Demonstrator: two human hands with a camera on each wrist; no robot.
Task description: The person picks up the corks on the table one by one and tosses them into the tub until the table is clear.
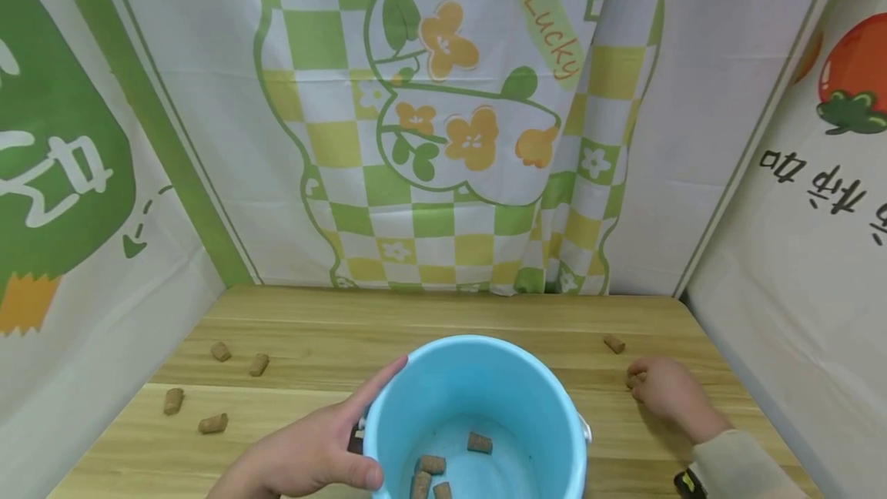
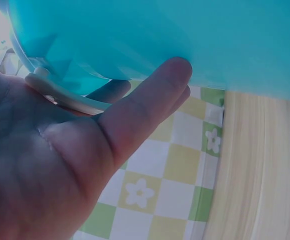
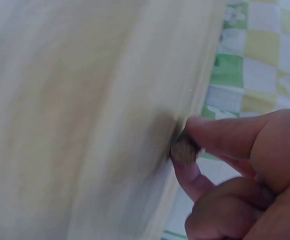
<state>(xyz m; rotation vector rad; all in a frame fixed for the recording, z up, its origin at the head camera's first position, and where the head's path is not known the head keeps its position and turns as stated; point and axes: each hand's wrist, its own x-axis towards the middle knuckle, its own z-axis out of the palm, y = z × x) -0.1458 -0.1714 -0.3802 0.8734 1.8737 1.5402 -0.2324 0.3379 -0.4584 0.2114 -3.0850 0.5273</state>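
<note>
A light blue bucket [image 1: 478,353] stands at the table's front, with several corks [image 1: 480,443] lying on its bottom. My left hand [image 1: 312,441] rests against the bucket's left side, thumb and fingers spread along its outer wall by the rim. In the left wrist view, the thumb [image 2: 155,100] lies straight along the blue wall, and a white bucket handle [image 2: 67,96] passes beside the palm. To the right of the bucket, my right hand [image 1: 668,390] pinches a cork [image 3: 185,150] between thumb and fingertip, close over the table. Another cork [image 1: 614,343] lies just beyond that hand.
Several loose corks [image 1: 213,423] lie on the left part of the wooden table [image 1: 333,329]. A checkered curtain [image 1: 443,229] hangs behind the table's back edge, and printed cloth walls [image 1: 797,268] stand at both sides.
</note>
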